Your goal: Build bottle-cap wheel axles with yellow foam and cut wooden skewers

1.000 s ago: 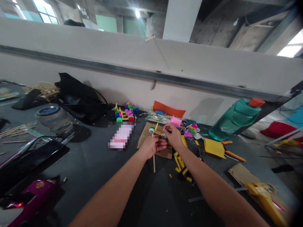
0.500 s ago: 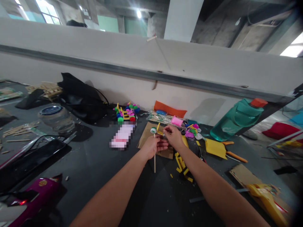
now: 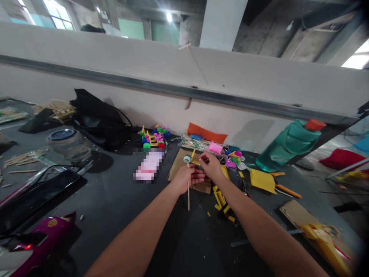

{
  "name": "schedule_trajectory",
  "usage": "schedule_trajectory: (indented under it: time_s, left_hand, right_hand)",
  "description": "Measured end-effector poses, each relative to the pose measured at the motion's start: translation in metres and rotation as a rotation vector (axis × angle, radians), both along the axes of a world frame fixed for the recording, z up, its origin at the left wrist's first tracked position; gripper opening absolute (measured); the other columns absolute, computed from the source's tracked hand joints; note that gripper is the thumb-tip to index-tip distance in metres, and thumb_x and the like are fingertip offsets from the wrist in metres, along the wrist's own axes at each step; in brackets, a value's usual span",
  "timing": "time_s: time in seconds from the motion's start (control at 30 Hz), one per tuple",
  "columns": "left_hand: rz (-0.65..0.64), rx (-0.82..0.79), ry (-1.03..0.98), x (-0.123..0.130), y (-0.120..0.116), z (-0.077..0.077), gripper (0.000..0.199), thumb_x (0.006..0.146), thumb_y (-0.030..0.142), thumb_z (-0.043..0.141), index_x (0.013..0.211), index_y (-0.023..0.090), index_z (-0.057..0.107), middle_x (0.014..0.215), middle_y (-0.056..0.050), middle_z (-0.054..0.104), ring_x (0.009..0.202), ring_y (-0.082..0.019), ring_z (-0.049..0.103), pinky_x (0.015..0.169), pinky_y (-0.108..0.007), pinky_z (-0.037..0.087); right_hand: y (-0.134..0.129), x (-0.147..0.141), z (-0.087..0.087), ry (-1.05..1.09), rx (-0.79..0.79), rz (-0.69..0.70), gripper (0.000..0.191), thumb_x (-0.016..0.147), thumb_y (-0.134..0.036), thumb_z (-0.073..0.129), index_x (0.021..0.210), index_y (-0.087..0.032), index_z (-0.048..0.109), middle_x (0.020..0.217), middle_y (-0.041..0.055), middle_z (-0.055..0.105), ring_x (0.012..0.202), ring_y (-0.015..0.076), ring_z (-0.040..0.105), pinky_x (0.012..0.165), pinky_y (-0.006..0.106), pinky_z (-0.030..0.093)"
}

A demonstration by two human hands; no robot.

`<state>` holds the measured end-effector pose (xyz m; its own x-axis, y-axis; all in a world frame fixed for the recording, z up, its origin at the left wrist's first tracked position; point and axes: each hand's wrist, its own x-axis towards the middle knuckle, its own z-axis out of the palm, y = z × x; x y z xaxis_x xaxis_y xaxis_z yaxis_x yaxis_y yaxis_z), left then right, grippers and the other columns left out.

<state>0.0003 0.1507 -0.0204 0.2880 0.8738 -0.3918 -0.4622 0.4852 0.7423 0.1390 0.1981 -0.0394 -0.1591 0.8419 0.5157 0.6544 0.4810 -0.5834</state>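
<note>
A thin wooden stick [image 3: 188,196] with a round green and white piece [image 3: 187,158] at its top stands upright in my left hand [image 3: 186,179], whose other fingers extend to the right. Beside those fingertips my right hand [image 3: 211,166] is pinched, perhaps on a small greyish piece too small to make out. Both hands are over a brown cardboard sheet [image 3: 176,163]. A small yellow strip [image 3: 193,154] sticks up just behind them. Yellow foam scraps [image 3: 220,198] lie near my right forearm.
Colourful clay figures [image 3: 152,138] and bagged sticks [image 3: 193,143] line the wall. At right are a green bottle [image 3: 285,148], orange-handled scissors [image 3: 288,191] and a yellow glue gun [image 3: 328,246]. At left are a jar [image 3: 67,144], a black phone [image 3: 40,198] and a purple tool [image 3: 46,242].
The round green and white piece on the stick has turned slightly. Both hands stay in nearly the same place.
</note>
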Motion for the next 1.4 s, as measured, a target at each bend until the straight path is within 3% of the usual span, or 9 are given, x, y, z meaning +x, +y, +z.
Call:
schedule_trajectory:
  time_s: [1.4]
  left_hand:
    - [0.001, -0.007, -0.008, -0.0008, 0.0013, -0.0019, 0.016, 0.08, 0.004, 0.042, 0.089, 0.011, 0.053, 0.063, -0.009, 0.065, 0.058, -0.017, 0.066, 0.06, -0.03, 0.056]
  right_hand:
    - [-0.0016, -0.0005, 0.0005, 0.032, -0.001, -0.043, 0.003, 0.07, -0.023, 0.055, 0.073, -0.022, 0.056, 0.073, 0.0001, 0.058, 0.07, 0.0177, 0.054, 0.066, 0.03, 0.043]
